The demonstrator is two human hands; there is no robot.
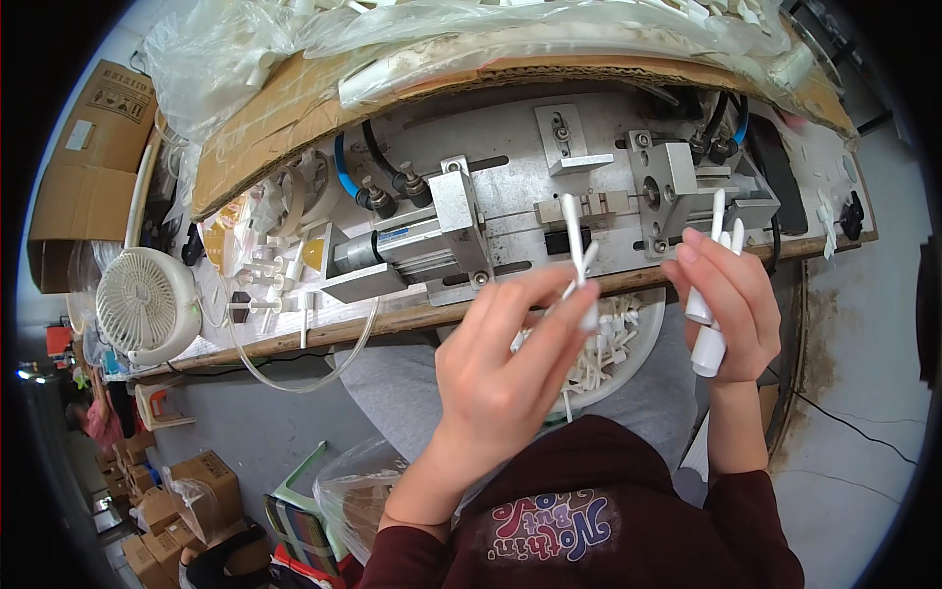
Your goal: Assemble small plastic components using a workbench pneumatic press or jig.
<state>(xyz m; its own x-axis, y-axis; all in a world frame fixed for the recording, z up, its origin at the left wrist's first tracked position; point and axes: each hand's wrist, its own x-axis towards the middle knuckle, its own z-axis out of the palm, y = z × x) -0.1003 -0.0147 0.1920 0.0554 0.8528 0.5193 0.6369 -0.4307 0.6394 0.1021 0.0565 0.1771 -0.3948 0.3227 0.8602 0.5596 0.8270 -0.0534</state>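
My left hand [491, 368] is closed, its fingertips pinching slim white plastic stems [571, 224] that cross each other and point up and away from me. To its right, my right hand [751, 314] is closed round a few white plastic tubes [707, 351]. These have wide lower ends and narrow tips that stick up past the fingers. Both hands are raised in front of the bench edge, apart from each other. Between and below them, a round white tub [650, 344] in my lap holds many small white plastic pieces [601, 363].
A metal clamping fixture with a left air cylinder [407, 245], a right block [677, 177] and a small centre holder [599, 205] stands on the bench. Cardboard [265, 137] arches over it, topped with plastic bags. A white fan [147, 304] and loose white parts [260, 306] are at left.
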